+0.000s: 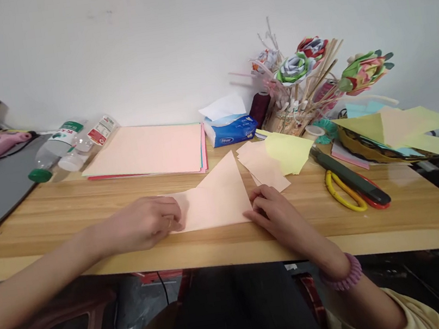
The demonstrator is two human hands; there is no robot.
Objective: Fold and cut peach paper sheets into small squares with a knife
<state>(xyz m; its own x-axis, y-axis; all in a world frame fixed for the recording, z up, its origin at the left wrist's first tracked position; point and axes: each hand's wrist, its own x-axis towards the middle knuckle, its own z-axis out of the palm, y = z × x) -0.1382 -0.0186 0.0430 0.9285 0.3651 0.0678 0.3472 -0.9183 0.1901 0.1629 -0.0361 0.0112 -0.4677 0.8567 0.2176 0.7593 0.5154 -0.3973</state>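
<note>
A folded sheet of pale pink paper (pixel 217 203) lies near the table's front edge, with a pointed flap rising at its upper right. My left hand (pixel 153 218) is closed at the paper's left end, the fingers curled and pressed together there; part of that end is hidden under them. At the lower right corner, my right hand (pixel 271 209) pinches the paper between thumb and fingers. Just beyond the right hand are cut pink pieces of paper (pixel 263 163) and yellow pieces (pixel 289 151).
Behind lie a stack of coloured paper (pixel 145 151), two plastic bottles (pixel 57 142) and a blue tissue pack (pixel 231 130). To the right are scissors (pixel 340 196) under a dark-handled tool (pixel 353 177), a basket (pixel 365 143) and paper flowers (pixel 296 68). A pink glue gun (pixel 6 144) rests far left.
</note>
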